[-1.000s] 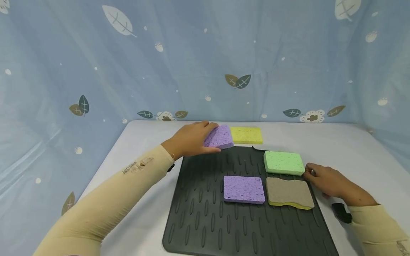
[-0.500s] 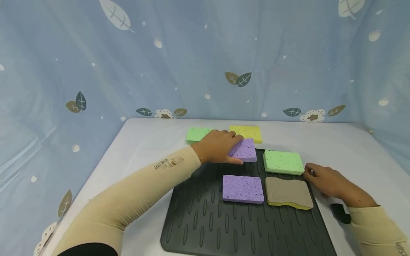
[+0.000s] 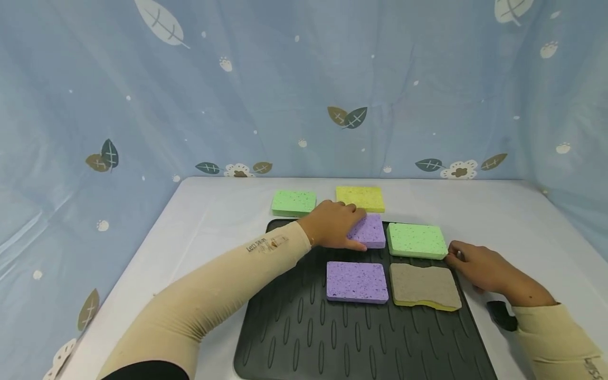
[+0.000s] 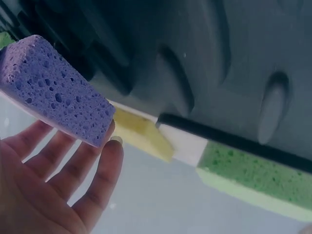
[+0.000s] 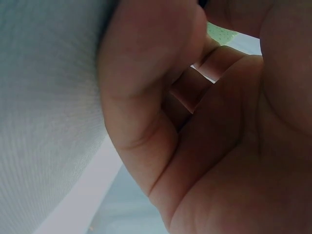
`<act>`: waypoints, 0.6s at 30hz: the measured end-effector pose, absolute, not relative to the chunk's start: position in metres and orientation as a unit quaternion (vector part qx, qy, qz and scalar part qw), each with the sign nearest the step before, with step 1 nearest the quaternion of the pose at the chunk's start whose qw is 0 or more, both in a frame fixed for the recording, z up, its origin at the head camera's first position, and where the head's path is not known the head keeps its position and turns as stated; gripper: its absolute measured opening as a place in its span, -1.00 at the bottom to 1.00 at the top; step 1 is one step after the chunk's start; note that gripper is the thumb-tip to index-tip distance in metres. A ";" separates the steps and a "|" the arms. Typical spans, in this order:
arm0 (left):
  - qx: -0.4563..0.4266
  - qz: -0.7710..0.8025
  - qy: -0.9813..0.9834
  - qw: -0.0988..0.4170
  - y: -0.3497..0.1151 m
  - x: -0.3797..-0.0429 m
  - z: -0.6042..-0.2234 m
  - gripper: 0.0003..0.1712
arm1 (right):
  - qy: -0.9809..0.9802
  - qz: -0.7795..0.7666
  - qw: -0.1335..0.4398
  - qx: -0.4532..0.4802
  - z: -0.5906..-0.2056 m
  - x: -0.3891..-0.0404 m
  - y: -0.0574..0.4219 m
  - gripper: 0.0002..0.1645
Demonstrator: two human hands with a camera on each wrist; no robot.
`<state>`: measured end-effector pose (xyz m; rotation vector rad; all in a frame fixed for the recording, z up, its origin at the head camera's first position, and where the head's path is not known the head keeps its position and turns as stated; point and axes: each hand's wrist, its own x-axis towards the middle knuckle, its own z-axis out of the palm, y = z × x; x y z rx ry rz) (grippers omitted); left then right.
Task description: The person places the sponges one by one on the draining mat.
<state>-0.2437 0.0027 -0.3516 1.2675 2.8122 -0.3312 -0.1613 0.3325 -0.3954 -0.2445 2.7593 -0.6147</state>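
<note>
My left hand (image 3: pixel 334 224) grips a purple sponge (image 3: pixel 369 232) by its left side, over the back part of a dark ridged drying mat (image 3: pixel 304 338). In the left wrist view that sponge (image 4: pixel 56 90) is tilted, with fingers along its edge. A second purple sponge (image 3: pixel 357 282) lies on the mat just in front. To its right is a beige-topped yellow sponge (image 3: pixel 424 286), with a green sponge (image 3: pixel 417 240) behind. My right hand (image 3: pixel 482 267), fingers curled, pinches the mat's right edge beside the green sponge's corner; the fingertips are mostly hidden.
Behind the mat, another green sponge (image 3: pixel 293 202) and a yellow sponge (image 3: pixel 362 198) lie on the white table (image 3: pixel 214 211). A blue leaf-patterned curtain (image 3: pixel 266 84) rises along the table's back and sides.
My left hand has carried the purple sponge rightward and nearer, from beside the yellow sponge to beside the green one on the mat. The back green sponge has come into view. The right hand stays put.
</note>
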 end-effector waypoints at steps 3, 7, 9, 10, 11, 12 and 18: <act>0.414 -0.112 0.903 0.024 0.004 -0.243 -0.355 -0.02 | 0.962 -0.212 0.151 -0.085 -0.395 -0.162 0.332 -0.68; 0.415 -0.116 0.902 0.024 0.007 -0.242 -0.360 -0.03 | 0.964 -0.207 0.144 -0.087 -0.395 -0.162 0.333 -0.68; 0.417 -0.116 0.901 0.021 0.008 -0.242 -0.362 -0.04 | 0.963 -0.208 0.143 -0.089 -0.395 -0.162 0.333 -0.68; 0.420 -0.116 0.900 0.020 0.009 -0.242 -0.363 -0.04 | 0.963 -0.209 0.145 -0.089 -0.395 -0.162 0.334 -0.69; 0.422 -0.117 0.899 0.019 0.009 -0.242 -0.363 -0.04 | 0.963 -0.211 0.146 -0.089 -0.395 -0.162 0.334 -0.69; 0.424 -0.118 0.898 0.018 0.009 -0.242 -0.364 -0.04 | 0.962 -0.213 0.147 -0.089 -0.395 -0.161 0.334 -0.69; 0.426 -0.116 0.897 0.014 0.009 -0.241 -0.370 -0.04 | 0.961 -0.217 0.147 -0.090 -0.395 -0.161 0.333 -0.70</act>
